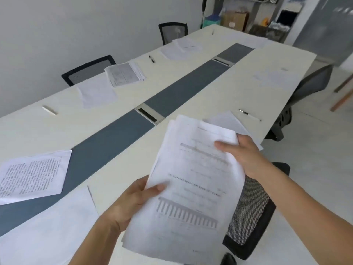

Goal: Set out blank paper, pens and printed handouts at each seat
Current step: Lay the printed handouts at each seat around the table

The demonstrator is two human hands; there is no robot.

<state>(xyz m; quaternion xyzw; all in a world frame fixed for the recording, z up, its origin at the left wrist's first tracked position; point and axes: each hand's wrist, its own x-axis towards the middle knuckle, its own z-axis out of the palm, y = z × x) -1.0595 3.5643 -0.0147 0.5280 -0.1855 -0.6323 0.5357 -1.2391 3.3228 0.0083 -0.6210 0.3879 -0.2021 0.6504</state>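
Printed white handout stack (pixel 191 178) held above cream tabletop (pixel 47 134): left hand (pixel 131 199) pinches lower edge, right hand (pixel 246 155) grips upper corner, probably peeling top sheet for seat beside blank white sheet (pixel 227 121) and slim pen (pixel 249 115).

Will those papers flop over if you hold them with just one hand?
Probably floppy: the papers curve even with the left hand and right hand both gripping them. Their top edges are fanned unevenly, so sheets may slide apart. It's a thin stack, so likely light.
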